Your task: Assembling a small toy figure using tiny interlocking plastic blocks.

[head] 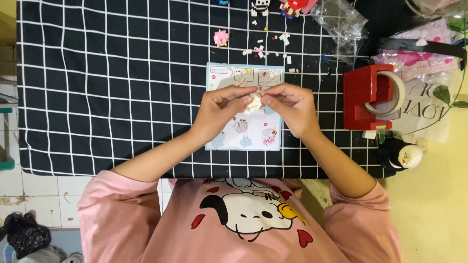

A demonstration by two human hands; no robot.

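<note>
My left hand [220, 109] and my right hand [291, 108] meet over the middle of the table, both pinching a small white brick assembly [253, 103] between their fingertips. Under the hands lies a light blue instruction sheet [243, 139] with small drawings. Several tiny white and pink loose bricks [273, 46] are scattered beyond the sheet, and a small pink brick piece [221, 37] lies at the far left of them.
A black cloth with a white grid [97, 87] covers the table. A red tape dispenser [368, 97] stands to the right, a penguin figure [402, 155] near it. Clear plastic bags [341, 22] and brick figures [292, 6] sit at the far edge.
</note>
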